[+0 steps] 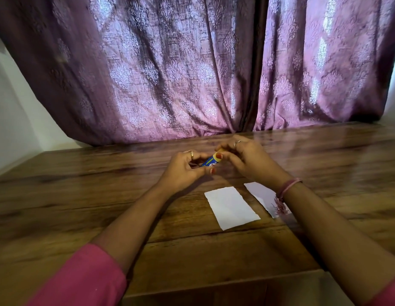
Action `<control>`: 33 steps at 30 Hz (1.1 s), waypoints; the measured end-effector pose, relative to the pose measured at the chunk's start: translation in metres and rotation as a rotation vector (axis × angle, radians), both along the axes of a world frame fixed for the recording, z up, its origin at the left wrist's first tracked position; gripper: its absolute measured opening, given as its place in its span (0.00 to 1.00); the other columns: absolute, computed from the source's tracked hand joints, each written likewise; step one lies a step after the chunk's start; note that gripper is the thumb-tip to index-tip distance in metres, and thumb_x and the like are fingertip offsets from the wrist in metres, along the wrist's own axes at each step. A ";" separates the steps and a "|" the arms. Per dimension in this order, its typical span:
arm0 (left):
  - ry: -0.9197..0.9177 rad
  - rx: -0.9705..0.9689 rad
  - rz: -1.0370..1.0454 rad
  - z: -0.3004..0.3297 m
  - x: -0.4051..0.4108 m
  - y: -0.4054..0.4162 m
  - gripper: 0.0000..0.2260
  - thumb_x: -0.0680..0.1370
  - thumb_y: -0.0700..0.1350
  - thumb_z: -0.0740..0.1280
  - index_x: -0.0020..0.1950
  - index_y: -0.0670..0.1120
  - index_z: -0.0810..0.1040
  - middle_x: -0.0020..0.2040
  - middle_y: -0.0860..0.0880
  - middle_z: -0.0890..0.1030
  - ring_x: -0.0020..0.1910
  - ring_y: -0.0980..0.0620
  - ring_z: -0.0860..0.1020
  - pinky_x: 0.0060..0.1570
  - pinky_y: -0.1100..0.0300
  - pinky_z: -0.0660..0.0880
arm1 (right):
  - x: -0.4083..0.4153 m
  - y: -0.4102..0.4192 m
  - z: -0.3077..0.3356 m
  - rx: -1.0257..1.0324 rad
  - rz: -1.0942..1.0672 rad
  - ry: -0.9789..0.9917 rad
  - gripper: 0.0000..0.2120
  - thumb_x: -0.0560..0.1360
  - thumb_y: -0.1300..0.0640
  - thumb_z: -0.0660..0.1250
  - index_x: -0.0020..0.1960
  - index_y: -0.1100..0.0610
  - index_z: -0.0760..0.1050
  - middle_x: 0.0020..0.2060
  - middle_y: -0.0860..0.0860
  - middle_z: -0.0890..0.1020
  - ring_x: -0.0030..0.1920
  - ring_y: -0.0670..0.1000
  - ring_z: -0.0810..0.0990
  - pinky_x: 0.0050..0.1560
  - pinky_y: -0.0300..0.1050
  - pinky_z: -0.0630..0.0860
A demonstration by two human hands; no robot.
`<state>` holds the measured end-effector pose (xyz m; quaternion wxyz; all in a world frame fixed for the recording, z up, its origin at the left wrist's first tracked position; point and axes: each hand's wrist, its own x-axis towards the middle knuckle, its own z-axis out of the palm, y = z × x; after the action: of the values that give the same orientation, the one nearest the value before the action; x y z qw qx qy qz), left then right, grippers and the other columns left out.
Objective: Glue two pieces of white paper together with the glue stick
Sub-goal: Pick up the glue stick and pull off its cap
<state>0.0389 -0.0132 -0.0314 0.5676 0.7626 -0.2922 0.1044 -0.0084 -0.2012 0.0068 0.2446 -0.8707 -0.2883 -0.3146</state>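
Note:
A blue glue stick point(209, 161) with a yellow cap end is held above the wooden table point(81, 195), between both hands. My left hand point(185, 171) grips its blue body. My right hand point(247, 157) pinches the yellow cap end with thumb and fingers. One white paper piece point(231, 207) lies flat on the table below the hands. A second white paper piece point(261, 196) lies to its right, partly hidden under my right wrist.
A purple patterned curtain point(192, 74) hangs right behind the table's far edge. A white wall point(13, 111) shows at the left. A pink thread bracelet point(288, 187) with tassels hangs from my right wrist over the second paper.

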 end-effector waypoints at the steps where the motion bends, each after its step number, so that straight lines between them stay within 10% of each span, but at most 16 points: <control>1: 0.009 0.020 -0.025 0.001 0.000 0.001 0.14 0.69 0.38 0.75 0.51 0.50 0.82 0.48 0.51 0.84 0.46 0.59 0.81 0.48 0.61 0.78 | -0.002 -0.002 0.002 -0.016 0.030 0.004 0.09 0.75 0.64 0.67 0.55 0.64 0.79 0.49 0.58 0.80 0.49 0.53 0.78 0.52 0.38 0.71; 9: 0.049 0.009 0.038 -0.005 0.007 0.014 0.12 0.72 0.38 0.72 0.49 0.55 0.80 0.42 0.62 0.84 0.43 0.63 0.80 0.41 0.72 0.73 | 0.001 -0.013 0.000 0.264 0.093 0.140 0.13 0.75 0.63 0.68 0.57 0.51 0.77 0.50 0.49 0.80 0.51 0.46 0.80 0.53 0.34 0.75; 15: 0.164 -0.291 0.208 -0.003 0.023 0.024 0.13 0.70 0.35 0.74 0.53 0.42 0.79 0.48 0.47 0.83 0.46 0.52 0.81 0.49 0.53 0.78 | 0.006 0.010 -0.010 0.481 0.164 0.353 0.15 0.72 0.67 0.70 0.56 0.56 0.75 0.46 0.49 0.81 0.40 0.41 0.78 0.51 0.41 0.78; 22: 0.153 -0.456 0.296 0.007 0.021 0.036 0.12 0.73 0.33 0.69 0.56 0.35 0.76 0.45 0.46 0.80 0.35 0.62 0.80 0.32 0.69 0.75 | 0.007 0.050 -0.016 0.111 0.198 0.396 0.11 0.72 0.62 0.71 0.54 0.60 0.80 0.41 0.49 0.84 0.41 0.44 0.82 0.46 0.37 0.79; 25: 0.157 -0.446 0.301 0.006 0.022 0.035 0.13 0.73 0.34 0.70 0.57 0.36 0.76 0.49 0.42 0.81 0.42 0.55 0.80 0.36 0.67 0.77 | 0.009 0.063 -0.018 -0.090 0.193 0.382 0.11 0.72 0.60 0.71 0.54 0.60 0.80 0.46 0.53 0.86 0.46 0.50 0.84 0.51 0.48 0.79; 33: 0.150 -0.458 0.299 0.010 0.019 0.032 0.13 0.74 0.35 0.70 0.57 0.38 0.77 0.51 0.42 0.81 0.44 0.55 0.80 0.45 0.66 0.78 | 0.010 0.066 -0.025 -0.122 0.193 0.459 0.20 0.72 0.59 0.72 0.63 0.58 0.75 0.52 0.53 0.84 0.45 0.46 0.82 0.51 0.39 0.77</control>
<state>0.0582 0.0193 -0.0215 0.7232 0.6549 -0.1025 0.1938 0.0011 -0.1355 -0.0178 0.2795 -0.9009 -0.3255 -0.0657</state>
